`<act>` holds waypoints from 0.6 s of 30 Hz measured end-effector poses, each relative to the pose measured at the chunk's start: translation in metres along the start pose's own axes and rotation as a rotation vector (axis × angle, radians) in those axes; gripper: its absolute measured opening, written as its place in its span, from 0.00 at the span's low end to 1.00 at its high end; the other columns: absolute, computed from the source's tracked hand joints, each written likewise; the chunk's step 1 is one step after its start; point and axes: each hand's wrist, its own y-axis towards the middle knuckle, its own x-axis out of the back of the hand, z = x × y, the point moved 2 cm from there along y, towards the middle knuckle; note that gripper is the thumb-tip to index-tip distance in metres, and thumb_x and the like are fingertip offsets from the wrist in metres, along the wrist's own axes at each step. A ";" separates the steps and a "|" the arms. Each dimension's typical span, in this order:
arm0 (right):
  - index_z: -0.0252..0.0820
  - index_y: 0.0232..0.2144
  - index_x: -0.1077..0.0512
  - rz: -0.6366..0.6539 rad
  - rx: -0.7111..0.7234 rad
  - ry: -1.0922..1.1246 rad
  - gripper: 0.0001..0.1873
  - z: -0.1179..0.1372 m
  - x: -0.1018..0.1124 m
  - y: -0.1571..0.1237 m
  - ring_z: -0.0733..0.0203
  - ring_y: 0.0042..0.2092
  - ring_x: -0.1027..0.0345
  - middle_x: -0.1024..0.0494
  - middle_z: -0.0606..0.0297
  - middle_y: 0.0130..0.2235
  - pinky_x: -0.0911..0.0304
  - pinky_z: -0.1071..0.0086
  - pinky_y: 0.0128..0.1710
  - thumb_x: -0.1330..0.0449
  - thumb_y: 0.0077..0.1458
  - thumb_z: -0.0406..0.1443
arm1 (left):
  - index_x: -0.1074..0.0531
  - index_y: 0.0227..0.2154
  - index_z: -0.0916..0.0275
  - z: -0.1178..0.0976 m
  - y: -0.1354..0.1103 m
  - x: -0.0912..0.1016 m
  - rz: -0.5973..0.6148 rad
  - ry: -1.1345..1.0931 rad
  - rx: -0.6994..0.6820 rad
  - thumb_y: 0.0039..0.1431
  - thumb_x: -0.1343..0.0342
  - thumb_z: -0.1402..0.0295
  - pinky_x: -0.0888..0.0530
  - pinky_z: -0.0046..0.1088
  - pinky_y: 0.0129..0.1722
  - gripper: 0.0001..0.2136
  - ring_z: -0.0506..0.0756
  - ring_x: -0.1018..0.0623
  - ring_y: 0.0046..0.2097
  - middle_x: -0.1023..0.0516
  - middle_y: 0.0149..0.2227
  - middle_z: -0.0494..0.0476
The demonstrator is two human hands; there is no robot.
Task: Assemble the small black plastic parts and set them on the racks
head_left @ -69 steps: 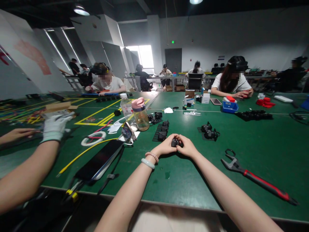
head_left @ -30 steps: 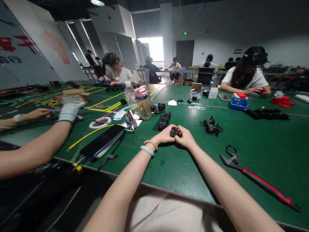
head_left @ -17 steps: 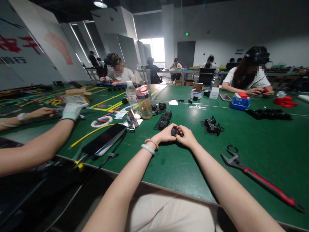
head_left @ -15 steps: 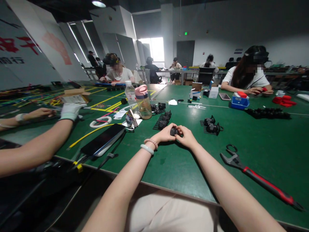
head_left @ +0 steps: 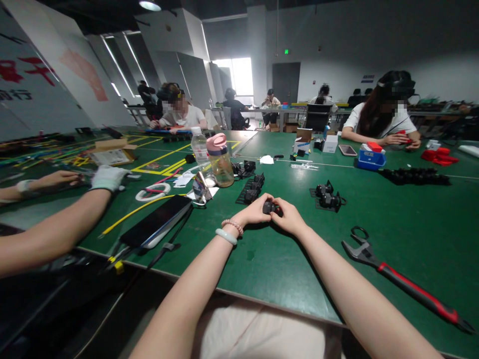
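Observation:
My left hand (head_left: 254, 213) and my right hand (head_left: 289, 217) meet over the green table (head_left: 392, 224), and both close their fingers on one small black part (head_left: 270, 207) held just above the tabletop. My left wrist wears a bead bracelet and a pale bangle. A black tray of similar black parts (head_left: 251, 189) lies just beyond my left hand. Another small group of black parts (head_left: 326, 197) sits beyond my right hand.
A red-handled adjustable wrench (head_left: 400, 279) lies to my right. To the left are a dark tablet (head_left: 155, 227), a pink-lidded bottle (head_left: 220, 162) and a yellow cable. A neighbour's gloved hand (head_left: 107, 178) reaches in at left. Other people work at the far side.
My hands stay joined on the black part with almost no movement. The view has shifted slightly. The neighbour's gloved hand has drifted a little lower on the left.

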 end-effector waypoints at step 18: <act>0.41 0.38 0.38 -0.007 -0.042 0.030 0.17 0.000 0.000 0.006 0.63 0.34 0.39 0.32 0.64 0.34 0.42 0.70 0.35 0.48 0.40 0.33 | 0.44 0.40 0.64 -0.003 0.001 0.002 -0.011 -0.011 -0.016 0.37 0.48 0.77 0.36 0.29 0.41 0.23 0.52 0.34 0.40 0.37 0.39 0.53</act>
